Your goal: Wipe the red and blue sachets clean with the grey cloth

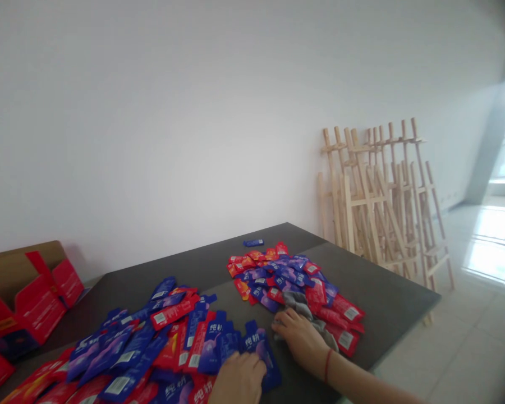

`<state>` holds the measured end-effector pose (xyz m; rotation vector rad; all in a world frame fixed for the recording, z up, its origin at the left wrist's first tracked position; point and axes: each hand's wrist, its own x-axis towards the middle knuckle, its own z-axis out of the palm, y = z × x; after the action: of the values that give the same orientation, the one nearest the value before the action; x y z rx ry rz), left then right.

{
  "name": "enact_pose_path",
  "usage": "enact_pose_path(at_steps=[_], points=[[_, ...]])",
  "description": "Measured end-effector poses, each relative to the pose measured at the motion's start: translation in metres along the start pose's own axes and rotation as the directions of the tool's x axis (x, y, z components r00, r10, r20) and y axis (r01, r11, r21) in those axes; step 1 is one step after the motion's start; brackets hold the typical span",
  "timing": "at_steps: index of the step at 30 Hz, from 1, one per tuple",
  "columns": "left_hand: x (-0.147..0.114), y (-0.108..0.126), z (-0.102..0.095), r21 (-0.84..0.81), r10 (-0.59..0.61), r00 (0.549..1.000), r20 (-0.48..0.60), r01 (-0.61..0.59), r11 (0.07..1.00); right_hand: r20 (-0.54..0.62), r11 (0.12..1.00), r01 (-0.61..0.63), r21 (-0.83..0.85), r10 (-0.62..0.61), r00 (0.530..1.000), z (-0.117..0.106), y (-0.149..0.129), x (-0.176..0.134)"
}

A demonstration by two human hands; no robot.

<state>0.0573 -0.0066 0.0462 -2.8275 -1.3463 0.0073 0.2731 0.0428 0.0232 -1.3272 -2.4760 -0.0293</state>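
At the bottom centre, my left hand [239,377] has its fingers curled closed over the edge of a blue pouch [266,350] with white lettering. This pouch lies at the right end of a large pile of blue and red pouches [138,342]. My right hand [301,336], with a red cord at the wrist, is closed on a bunched grey cloth [298,303]. The cloth rests against the near side of a second pile of red and blue pouches [286,275]. My right fingertips are partly hidden in the cloth.
Both piles lie on a dark table [387,306]. One blue pouch [253,243] sits apart near the back edge. Opened red boxes [40,306] stand at the left. Several wooden easels [374,196] lean by the white wall beyond the table's right side.
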Motion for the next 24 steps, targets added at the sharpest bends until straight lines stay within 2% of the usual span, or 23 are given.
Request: enact_pose_path(at_steps=[3, 6, 9, 12, 14, 19, 22, 24], points=[[0.015, -0.004, -0.022, -0.024, 0.183, 0.983, 0.021, -0.183, 0.983, -0.043, 0.999, -0.008, 0.036, 0.010, 0.999, 0.000, 0.001, -0.010], [0.023, -0.005, -0.038, 0.001, 0.362, 0.930, 0.064, -0.362, 0.932, -0.062, 0.998, -0.024, 0.053, 0.028, 0.998, 0.001, -0.001, -0.011], [0.030, -0.003, -0.046, 0.067, 0.419, 0.898, 0.134, -0.430, 0.900, -0.074, 0.997, -0.042, 0.067, 0.047, 0.996, 0.003, -0.002, -0.010], [0.036, -0.002, -0.050, 0.177, 0.459, 0.877, 0.138, -0.478, 0.860, -0.081, 0.996, -0.046, 0.078, 0.052, 0.995, 0.004, -0.002, -0.010], [0.040, -0.002, -0.054, 0.241, 0.502, 0.860, 0.093, -0.509, 0.827, -0.082, 0.995, -0.046, 0.088, 0.053, 0.995, 0.003, -0.002, -0.011], [0.042, -0.003, -0.059, 0.410, 0.600, 0.794, -0.097, -0.517, 0.751, -0.067, 0.991, -0.056, 0.123, 0.064, 0.996, -0.004, -0.005, -0.012], [0.036, -0.003, -0.042, 0.443, 0.587, 0.784, -0.202, -0.462, 0.768, -0.066, 0.988, -0.059, 0.146, 0.069, 0.995, -0.006, -0.005, -0.013], [0.028, -0.004, -0.019, 0.399, 0.519, 0.813, -0.266, -0.397, 0.827, -0.064, 0.987, -0.061, 0.148, 0.071, 0.995, -0.006, -0.005, -0.013]])
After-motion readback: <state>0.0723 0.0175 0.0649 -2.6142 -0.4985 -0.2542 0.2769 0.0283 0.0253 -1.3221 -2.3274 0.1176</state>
